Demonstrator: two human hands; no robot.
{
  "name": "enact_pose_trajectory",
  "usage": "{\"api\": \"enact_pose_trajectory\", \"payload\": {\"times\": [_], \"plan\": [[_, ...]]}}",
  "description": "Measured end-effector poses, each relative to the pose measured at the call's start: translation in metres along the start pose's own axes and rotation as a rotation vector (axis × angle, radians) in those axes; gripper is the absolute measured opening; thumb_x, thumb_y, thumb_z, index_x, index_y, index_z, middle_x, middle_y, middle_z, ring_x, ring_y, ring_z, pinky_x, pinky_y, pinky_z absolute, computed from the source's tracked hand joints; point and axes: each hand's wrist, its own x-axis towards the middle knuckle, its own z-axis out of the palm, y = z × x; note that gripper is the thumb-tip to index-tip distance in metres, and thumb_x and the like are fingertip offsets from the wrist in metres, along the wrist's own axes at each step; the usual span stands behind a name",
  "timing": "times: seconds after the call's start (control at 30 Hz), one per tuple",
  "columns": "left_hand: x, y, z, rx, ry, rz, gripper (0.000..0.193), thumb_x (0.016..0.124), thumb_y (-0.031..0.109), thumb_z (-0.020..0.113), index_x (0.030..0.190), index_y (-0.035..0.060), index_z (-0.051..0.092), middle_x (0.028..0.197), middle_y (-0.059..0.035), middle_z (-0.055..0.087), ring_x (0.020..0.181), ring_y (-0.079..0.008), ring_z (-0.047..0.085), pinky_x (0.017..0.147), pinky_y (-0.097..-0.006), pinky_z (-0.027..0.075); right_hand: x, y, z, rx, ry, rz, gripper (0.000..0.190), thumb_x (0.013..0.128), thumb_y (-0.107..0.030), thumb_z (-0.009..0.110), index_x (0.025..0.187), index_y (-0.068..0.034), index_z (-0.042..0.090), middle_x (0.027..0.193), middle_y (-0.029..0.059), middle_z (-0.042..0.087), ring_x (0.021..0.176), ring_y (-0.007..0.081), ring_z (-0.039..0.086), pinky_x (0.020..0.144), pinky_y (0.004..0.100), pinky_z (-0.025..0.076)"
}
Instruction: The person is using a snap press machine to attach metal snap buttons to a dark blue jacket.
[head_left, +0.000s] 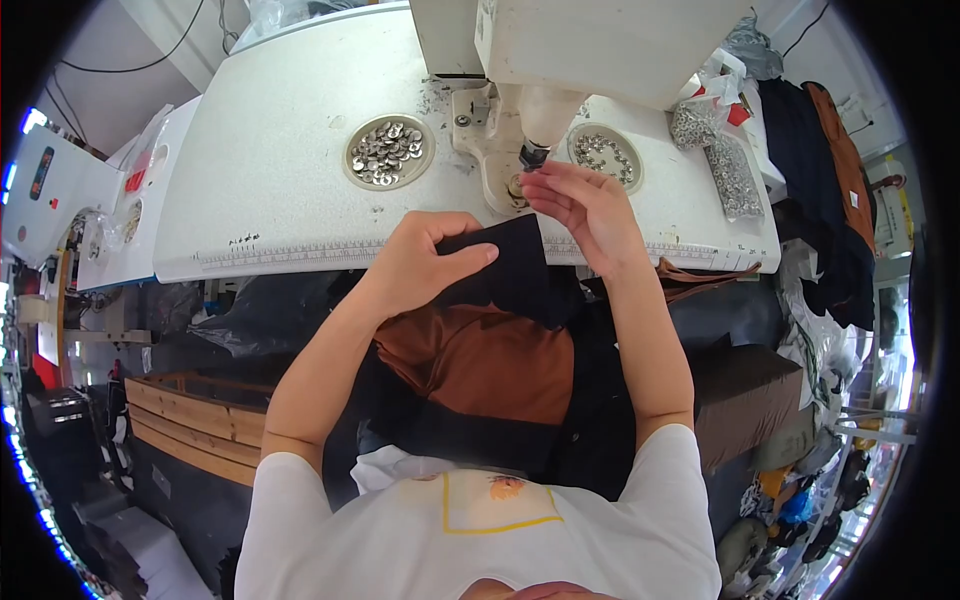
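My left hand (427, 262) grips the edge of a dark navy garment (510, 262), thumb on top, at the table's front edge. The garment's rust-brown lining (495, 367) drapes over my lap. My right hand (581, 202) is raised at the head of a snap-fastening press (555, 112), its fingertips just below and beside the dark upper die (534, 155). Whether a small part sits between those fingertips is hidden. Under them lies the lower die (516, 187) on the machine's pale arm.
A round dish of metal snap caps (386, 152) is set into the white worktable (277, 150) left of the press. Right of it is a dish of small ring parts (604, 157), then plastic bags of metal fasteners (727, 169). A printed ruler (300, 253) runs along the front edge.
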Motion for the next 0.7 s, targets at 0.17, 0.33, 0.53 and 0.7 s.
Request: {"api": "enact_pose_trajectory", "payload": {"times": [0.17,0.33,0.53,0.7], "plan": [[0.012,-0.004,-0.003,-0.039,-0.029,-0.004,0.019,0.085,0.014,0.066,0.085,-0.0044,0.065,0.069,0.0010,0.060,0.067,-0.0041,0.050,0.060,-0.0219,0.043,-0.026,0.007,-0.001,-0.201,-0.096,0.081,0.017,0.088,-0.014,0.061,0.091,0.002,0.067,0.083,0.0058,0.067,0.074,0.0116,0.063,0.065,0.0232,0.048],[0.019,-0.001,0.001,-0.057,-0.044,-0.049,0.014,0.085,0.012,0.066,0.081,-0.0019,0.065,0.069,0.0043,0.058,0.065,-0.0019,0.047,0.056,-0.0195,0.039,-0.027,0.015,0.004,-0.458,-0.112,0.043,0.013,0.083,-0.010,0.068,0.087,0.002,0.068,0.078,0.0006,0.065,0.070,0.0049,0.056,0.062,0.0196,0.044],[0.030,-0.006,0.002,-0.030,-0.025,-0.070,0.019,0.082,0.014,0.068,0.086,-0.0046,0.067,0.070,-0.0001,0.062,0.064,-0.0052,0.051,0.058,-0.0233,0.044,-0.021,0.023,0.001,-0.401,-0.065,0.022,0.011,0.082,-0.009,0.069,0.084,0.002,0.067,0.071,-0.0010,0.063,0.058,0.0031,0.052,0.050,0.0187,0.040],[0.059,-0.015,-0.003,0.078,0.082,-0.014,0.022,0.079,0.017,0.071,0.083,-0.0045,0.067,0.068,-0.0023,0.062,0.063,-0.0061,0.052,0.056,-0.0248,0.044,0.003,0.025,-0.001,-0.517,0.064,-0.165,0.012,0.082,-0.007,0.069,0.081,0.005,0.066,0.068,-0.0007,0.062,0.058,0.0022,0.051,0.050,0.0187,0.040]]}}
